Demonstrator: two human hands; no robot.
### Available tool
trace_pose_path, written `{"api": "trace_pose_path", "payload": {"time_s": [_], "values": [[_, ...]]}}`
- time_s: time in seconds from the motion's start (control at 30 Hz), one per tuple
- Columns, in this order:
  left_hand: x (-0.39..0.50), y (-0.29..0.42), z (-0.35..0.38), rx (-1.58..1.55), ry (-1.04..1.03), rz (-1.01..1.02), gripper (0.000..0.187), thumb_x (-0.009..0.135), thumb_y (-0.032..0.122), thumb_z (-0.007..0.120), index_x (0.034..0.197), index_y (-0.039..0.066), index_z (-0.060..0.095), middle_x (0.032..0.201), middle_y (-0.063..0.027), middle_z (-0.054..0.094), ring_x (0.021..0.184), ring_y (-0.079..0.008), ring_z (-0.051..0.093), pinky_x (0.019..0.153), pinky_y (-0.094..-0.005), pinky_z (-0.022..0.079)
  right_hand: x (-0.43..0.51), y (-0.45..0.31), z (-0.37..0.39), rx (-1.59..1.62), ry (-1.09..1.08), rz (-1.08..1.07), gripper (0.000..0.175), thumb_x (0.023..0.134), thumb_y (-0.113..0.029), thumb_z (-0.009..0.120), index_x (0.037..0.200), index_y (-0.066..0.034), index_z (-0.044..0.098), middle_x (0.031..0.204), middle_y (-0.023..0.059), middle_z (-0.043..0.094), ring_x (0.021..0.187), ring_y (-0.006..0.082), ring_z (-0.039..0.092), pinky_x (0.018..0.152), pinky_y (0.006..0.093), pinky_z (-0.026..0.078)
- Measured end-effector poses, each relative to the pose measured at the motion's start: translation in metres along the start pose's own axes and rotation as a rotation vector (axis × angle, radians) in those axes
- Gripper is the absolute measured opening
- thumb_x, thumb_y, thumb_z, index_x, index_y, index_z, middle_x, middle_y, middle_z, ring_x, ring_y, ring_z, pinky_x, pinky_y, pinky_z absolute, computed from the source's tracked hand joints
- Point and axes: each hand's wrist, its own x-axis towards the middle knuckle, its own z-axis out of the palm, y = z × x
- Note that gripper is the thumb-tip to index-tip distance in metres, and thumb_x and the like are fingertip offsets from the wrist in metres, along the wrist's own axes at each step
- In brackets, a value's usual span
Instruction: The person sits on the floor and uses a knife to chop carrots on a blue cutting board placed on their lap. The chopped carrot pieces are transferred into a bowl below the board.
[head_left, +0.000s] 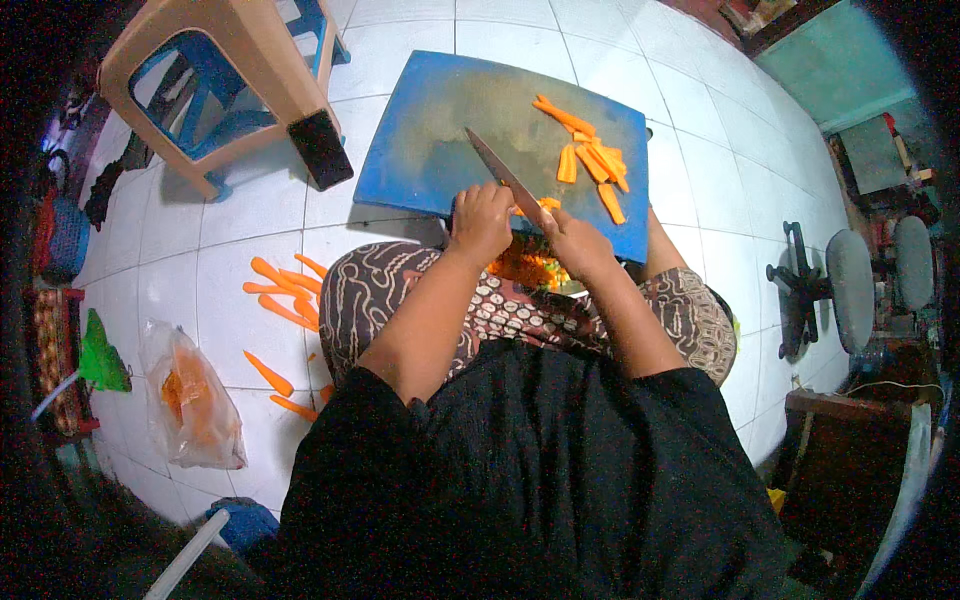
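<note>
My right hand (581, 244) grips a kitchen knife (499, 166) by its handle, the blade slanting up and left over a worn blue cutting board (420, 187). At the board's near edge, my left hand (482, 221) has its fingers curled on a piece of carrot, close to the left side of the blade. Small cut carrot bits (550, 203) lie beside the blade between the hands. Several carrot sticks and long pieces (592, 159) rest on the right half of the board. Below the near edge, chopped orange and green pieces (536, 271) show in a partly hidden container.
Several whole carrots (281, 283) lie on the tiled floor at left, near a clear plastic bag (196, 405) with orange contents. A plastic stool (225, 75) stands at upper left with a dark phone (320, 150) at its edge. A swivel chair (849, 291) is at right.
</note>
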Motion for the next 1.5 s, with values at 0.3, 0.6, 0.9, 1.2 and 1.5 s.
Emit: {"api": "trace_pose_path", "payload": {"time_s": [0.3, 0.6, 0.9, 1.2, 1.5], "values": [[0.0, -0.01, -0.005, -0.154, -0.055, -0.047, 0.016, 0.078, 0.011, 0.062, 0.092, 0.004, 0.062, 0.086, -0.0132, 0.056, 0.087, -0.0337, 0.054, 0.079, -0.0445, 0.043, -0.02, -0.005, -0.001, -0.024, 0.074, 0.029, 0.048, 0.096, -0.046, 0.028, 0.1, -0.0044, 0.052, 0.089, 0.0241, 0.063, 0.089, 0.0431, 0.059, 0.076, 0.0519, 0.045], [0.002, -0.005, -0.019, 0.016, -0.143, -0.085, 0.015, 0.076, 0.01, 0.064, 0.09, 0.005, 0.062, 0.09, -0.0145, 0.056, 0.092, -0.0334, 0.053, 0.08, -0.0437, 0.042, -0.007, -0.009, 0.004, -0.048, 0.043, -0.044, 0.044, 0.096, -0.044, 0.03, 0.102, -0.0046, 0.051, 0.085, 0.0234, 0.064, 0.082, 0.043, 0.062, 0.071, 0.053, 0.047], [0.003, -0.001, -0.013, 0.027, -0.1, -0.193, 0.01, 0.075, 0.015, 0.067, 0.082, 0.01, 0.06, 0.088, -0.0095, 0.058, 0.091, -0.0311, 0.054, 0.079, -0.045, 0.041, -0.01, -0.016, 0.022, -0.08, 0.127, -0.01, 0.044, 0.096, -0.044, 0.03, 0.101, -0.0041, 0.049, 0.083, 0.0248, 0.064, 0.08, 0.0435, 0.062, 0.07, 0.0543, 0.047], [0.003, -0.006, -0.008, -0.047, -0.095, -0.208, 0.012, 0.069, 0.005, 0.064, 0.078, 0.01, 0.059, 0.082, -0.008, 0.059, 0.085, -0.0298, 0.055, 0.077, -0.0437, 0.04, -0.008, -0.012, 0.023, -0.035, 0.093, -0.039, 0.046, 0.096, -0.044, 0.029, 0.103, -0.0043, 0.051, 0.089, 0.0239, 0.064, 0.084, 0.0435, 0.061, 0.073, 0.0544, 0.046], [0.006, -0.007, -0.011, -0.053, -0.117, -0.215, 0.01, 0.07, 0.003, 0.061, 0.077, 0.009, 0.061, 0.081, -0.0093, 0.06, 0.08, -0.0312, 0.057, 0.073, -0.0435, 0.042, -0.017, -0.017, 0.022, 0.013, 0.012, 0.031, 0.052, 0.097, -0.048, 0.026, 0.104, -0.0047, 0.052, 0.096, 0.0252, 0.061, 0.093, 0.0429, 0.057, 0.079, 0.0498, 0.044]]}}
